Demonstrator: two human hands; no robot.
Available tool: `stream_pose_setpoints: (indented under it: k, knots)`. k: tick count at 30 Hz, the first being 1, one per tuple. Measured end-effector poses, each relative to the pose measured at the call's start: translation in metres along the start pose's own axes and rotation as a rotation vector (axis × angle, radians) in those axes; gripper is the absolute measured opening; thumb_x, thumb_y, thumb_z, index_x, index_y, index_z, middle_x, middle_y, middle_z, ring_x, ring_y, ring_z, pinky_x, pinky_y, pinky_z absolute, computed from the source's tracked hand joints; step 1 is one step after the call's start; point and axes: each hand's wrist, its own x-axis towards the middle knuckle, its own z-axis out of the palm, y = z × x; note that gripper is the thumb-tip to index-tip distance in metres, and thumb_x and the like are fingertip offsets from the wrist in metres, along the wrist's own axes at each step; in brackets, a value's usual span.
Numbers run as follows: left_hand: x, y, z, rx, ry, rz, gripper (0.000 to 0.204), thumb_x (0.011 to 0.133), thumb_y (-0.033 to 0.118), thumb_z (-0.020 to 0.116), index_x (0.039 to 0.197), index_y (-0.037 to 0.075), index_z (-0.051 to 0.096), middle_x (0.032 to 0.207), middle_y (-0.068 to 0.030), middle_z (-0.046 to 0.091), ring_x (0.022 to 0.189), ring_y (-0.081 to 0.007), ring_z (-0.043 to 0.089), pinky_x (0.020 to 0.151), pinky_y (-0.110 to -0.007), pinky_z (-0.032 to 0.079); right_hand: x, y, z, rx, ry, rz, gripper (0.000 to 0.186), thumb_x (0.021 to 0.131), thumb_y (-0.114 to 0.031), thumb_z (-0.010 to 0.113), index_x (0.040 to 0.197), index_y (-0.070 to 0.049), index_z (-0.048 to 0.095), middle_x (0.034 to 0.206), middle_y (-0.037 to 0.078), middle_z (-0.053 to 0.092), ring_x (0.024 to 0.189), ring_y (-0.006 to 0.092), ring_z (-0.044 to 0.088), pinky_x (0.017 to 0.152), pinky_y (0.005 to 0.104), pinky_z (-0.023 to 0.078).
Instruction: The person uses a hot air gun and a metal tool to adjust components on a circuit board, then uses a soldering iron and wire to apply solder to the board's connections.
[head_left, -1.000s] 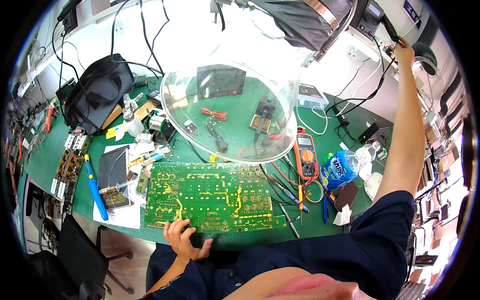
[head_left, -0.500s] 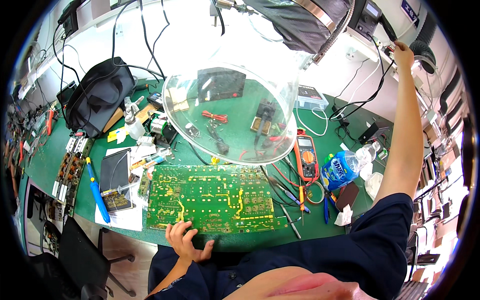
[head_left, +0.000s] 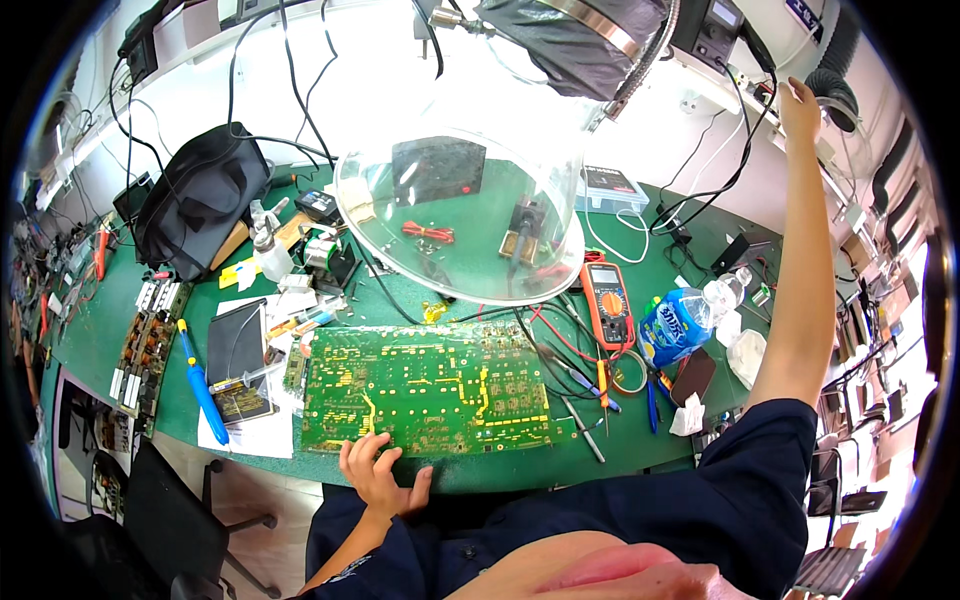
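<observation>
A large green circuit board (head_left: pixel 425 388) with yellow traces lies flat on the bench in front of me. My left hand (head_left: pixel 375 474) rests at its near edge, fingers spread and fingertips on the board's lower left part. It holds nothing. Far up to the right, my right hand (head_left: pixel 801 112) is raised at the end of an outstretched arm, beside the shelf. A black tool handle (head_left: pixel 758 46) with a cable hangs just left of it, next to a dark bench unit (head_left: pixel 708 30) with a small display. The right fingers are too small and partly hidden to read.
A clear round fume hood (head_left: pixel 455 215) hangs over the board's far side. To the right are an orange multimeter (head_left: pixel 608 303), a blue-labelled bottle (head_left: pixel 675 327) and loose leads. On the left lie a blue desoldering pump (head_left: pixel 204 400), a black bag (head_left: pixel 200 205) and another board (head_left: pixel 147 345).
My right hand has shifted slightly and now shows a gap from the black handle it was close to. The whole view has moved a little; my left hand stays on the board's edge.
</observation>
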Motion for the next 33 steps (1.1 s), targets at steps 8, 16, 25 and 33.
stream_pose_setpoints:
  k: [8, 16, 25, 33]
  knots:
    - [0.007, 0.002, -0.010, -0.032, -0.042, 0.053, 0.044, 0.078, 0.033, 0.073, 0.108, 0.007, 0.054, 0.119, -0.0152, 0.055, 0.115, -0.0351, 0.051, 0.106, -0.055, 0.026, -0.092, -0.078, -0.088, 0.210, -0.055, -0.010, 0.037, 0.086, -0.035, 0.068, 0.114, -0.011, 0.071, 0.110, 0.012, 0.070, 0.108, 0.0232, 0.062, 0.095, 0.0352, 0.046]
    - [0.010, 0.009, -0.014, -0.028, -0.087, 0.030, 0.048, 0.080, 0.032, 0.072, 0.116, 0.006, 0.053, 0.128, -0.0177, 0.051, 0.122, -0.0371, 0.046, 0.110, -0.059, 0.023, -0.237, -0.156, -0.163, 0.556, -0.033, 0.014, 0.022, 0.091, -0.016, 0.067, 0.108, -0.002, 0.069, 0.113, 0.008, 0.068, 0.097, 0.0156, 0.064, 0.082, 0.0265, 0.050]
    - [0.005, 0.005, -0.008, 0.060, -0.097, 0.063, 0.053, 0.080, 0.034, 0.072, 0.122, 0.007, 0.052, 0.132, -0.0165, 0.046, 0.128, -0.0374, 0.041, 0.112, -0.061, 0.015, -0.453, -0.189, -0.213, 0.696, -0.356, 0.329, 0.017, 0.092, -0.012, 0.066, 0.101, 0.001, 0.070, 0.099, 0.005, 0.070, 0.085, 0.0100, 0.064, 0.077, 0.0230, 0.050]
    - [-0.002, 0.001, -0.002, 0.102, -0.098, 0.052, 0.058, 0.079, 0.033, 0.074, 0.124, 0.006, 0.051, 0.134, -0.0171, 0.045, 0.130, -0.0364, 0.040, 0.113, -0.062, 0.013, -0.532, -0.152, -0.212, 0.703, -0.506, 0.471, 0.019, 0.094, -0.011, 0.063, 0.107, 0.003, 0.067, 0.100, 0.007, 0.070, 0.091, 0.0121, 0.065, 0.084, 0.0246, 0.050]
